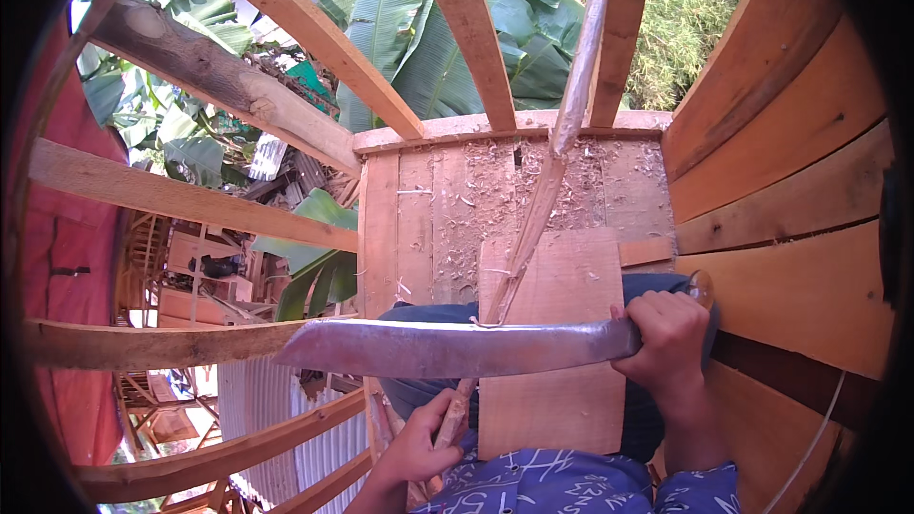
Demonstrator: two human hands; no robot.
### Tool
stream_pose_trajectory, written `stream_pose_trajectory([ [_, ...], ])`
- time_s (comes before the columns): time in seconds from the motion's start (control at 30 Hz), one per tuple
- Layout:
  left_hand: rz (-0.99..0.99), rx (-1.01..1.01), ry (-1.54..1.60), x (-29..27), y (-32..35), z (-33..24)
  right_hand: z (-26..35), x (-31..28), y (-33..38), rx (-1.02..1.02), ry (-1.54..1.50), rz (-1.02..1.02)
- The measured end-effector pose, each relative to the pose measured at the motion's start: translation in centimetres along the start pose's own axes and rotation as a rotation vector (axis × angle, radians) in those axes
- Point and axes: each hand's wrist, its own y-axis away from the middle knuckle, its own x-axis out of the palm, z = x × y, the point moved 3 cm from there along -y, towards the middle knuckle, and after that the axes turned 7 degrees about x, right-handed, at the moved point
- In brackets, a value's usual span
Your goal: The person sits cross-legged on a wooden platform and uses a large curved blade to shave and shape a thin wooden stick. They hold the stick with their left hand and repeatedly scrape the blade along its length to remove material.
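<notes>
My right hand (664, 338) is closed round the handle of a machete (457, 350), whose broad blade lies crosswise over my lap and points left. A long wooden stick (539, 211) runs from the far side back toward me, passing under the blade. My left hand (424, 438) grips the stick's near end. The blade's far edge meets the stick, and a small curl of wood shows there. Beneath both lies a flat wooden board (552, 400) across my lap. Part of the stick is hidden behind the blade.
Wood shavings (466, 198) litter the plank floor (381, 228). Wooden rails (200, 200) stand on the left and far side, with a plank wall (800, 276) at my right. Banana leaves (409, 48) and corrugated metal sheets (286, 419) show beyond the rails. A red cloth (71, 257) hangs far left.
</notes>
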Motion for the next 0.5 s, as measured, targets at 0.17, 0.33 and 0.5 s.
stream_pose_trajectory([
  [0.17, -0.007, 0.011, -0.167, 0.1, 1.0, -0.8, 0.3, 0.1, 0.0, 0.047, -0.022, -0.057],
  [0.33, -0.017, 0.055, -0.294, 0.4, 1.6, -2.2, -0.4, -2.1, -1.2, 0.084, 0.057, -0.214],
  [0.5, -0.001, 0.020, -0.298, 0.5, 1.7, -2.2, -1.7, -2.6, -1.1, 0.152, 0.112, -0.227],
])
